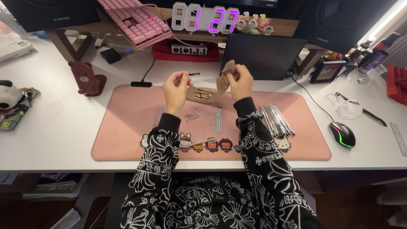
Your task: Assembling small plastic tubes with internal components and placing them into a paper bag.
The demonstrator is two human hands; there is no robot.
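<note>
Beige strap, seemingly of leather or card with cut slots, is held up above the pink desk mat, curved between both hands. Its lower end is pinched in the closed grip of the left hand, while its upper end is clasped by the right hand. Beneath it, a bundle of thin metal pins is laid on the mat, and a larger bundle of rods is spread near the right sleeve. A computer mouse is seen on the white table.
</note>
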